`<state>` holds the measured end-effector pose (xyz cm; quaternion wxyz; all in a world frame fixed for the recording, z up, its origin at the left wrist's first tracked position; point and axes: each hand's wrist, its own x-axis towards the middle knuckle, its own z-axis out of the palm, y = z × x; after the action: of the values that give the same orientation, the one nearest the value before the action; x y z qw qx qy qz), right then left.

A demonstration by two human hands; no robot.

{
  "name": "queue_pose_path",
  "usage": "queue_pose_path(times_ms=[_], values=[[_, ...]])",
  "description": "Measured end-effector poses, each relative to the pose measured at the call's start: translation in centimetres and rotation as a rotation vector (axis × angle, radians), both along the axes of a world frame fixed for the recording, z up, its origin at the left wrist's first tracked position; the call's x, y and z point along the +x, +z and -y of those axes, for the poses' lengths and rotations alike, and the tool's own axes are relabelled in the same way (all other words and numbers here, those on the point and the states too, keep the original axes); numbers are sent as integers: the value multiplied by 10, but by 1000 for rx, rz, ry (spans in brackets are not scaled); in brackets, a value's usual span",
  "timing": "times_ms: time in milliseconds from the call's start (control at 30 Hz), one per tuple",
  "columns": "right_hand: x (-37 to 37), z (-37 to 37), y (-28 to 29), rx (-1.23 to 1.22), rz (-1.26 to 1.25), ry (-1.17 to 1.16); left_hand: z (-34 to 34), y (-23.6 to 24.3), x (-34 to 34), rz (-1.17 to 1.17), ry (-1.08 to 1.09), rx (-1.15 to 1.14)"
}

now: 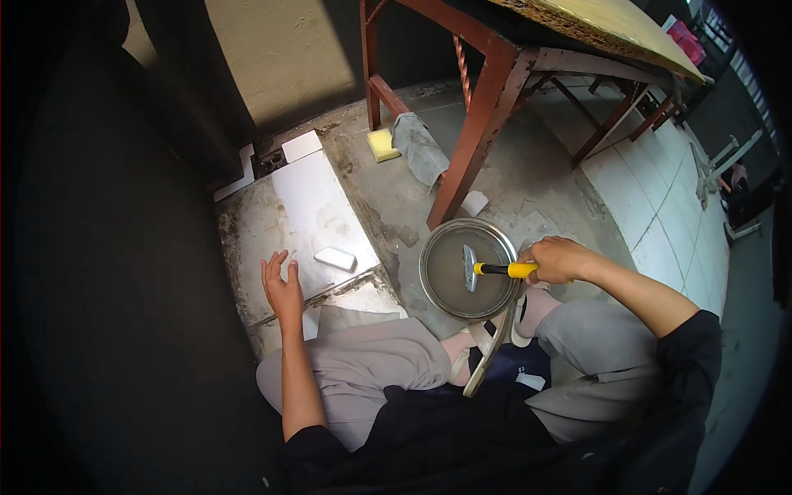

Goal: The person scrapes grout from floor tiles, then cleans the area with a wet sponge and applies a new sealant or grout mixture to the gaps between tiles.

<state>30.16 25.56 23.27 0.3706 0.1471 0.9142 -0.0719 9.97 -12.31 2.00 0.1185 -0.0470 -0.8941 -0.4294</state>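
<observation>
My right hand [554,261] is closed on a scraper [507,270] with a yellow and black handle; its metal head is over or in a steel basin [426,264] of murky grey liquid. My left hand [280,285] is raised with fingers apart, holding nothing, over or beside white tiles [301,210] with dirty stains and broken, grimy edges. A small white rounded block [335,259] lies on the tiles to the right of that hand.
A red-framed table [470,148] stands ahead, with grey cloth [419,148] on its lower bar. A yellow sponge [382,145] and white fragment [475,203] lie on rough concrete. A long strip [487,363] crosses my feet. A wall [124,247] bounds the left; tiled floor [660,206] extends right.
</observation>
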Motion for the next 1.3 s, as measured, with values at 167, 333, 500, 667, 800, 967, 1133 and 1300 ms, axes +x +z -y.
queue_pose_path(times_ms=[167,333,500,667,800,967,1133,1300], values=[[8,-1,-13,-13,-42,42,-4,-2,17,66,-45,-2],[11,-8,-11,-37,16,-67,2,-8,11,105,-3,23],[3,-28,14,-87,74,-167,19,-13,1,127,43,40],[18,-113,51,-387,132,-446,9,-14,-3,131,44,79],[17,-159,59,-466,-3,-647,7,-13,-9,129,41,78],[-4,-182,-31,-470,-353,-711,6,-22,-16,149,30,69],[-33,-166,-146,-575,-681,-899,2,-28,-17,177,32,70],[-68,-151,-226,-612,-843,-1006,1,-31,-23,217,36,60]])
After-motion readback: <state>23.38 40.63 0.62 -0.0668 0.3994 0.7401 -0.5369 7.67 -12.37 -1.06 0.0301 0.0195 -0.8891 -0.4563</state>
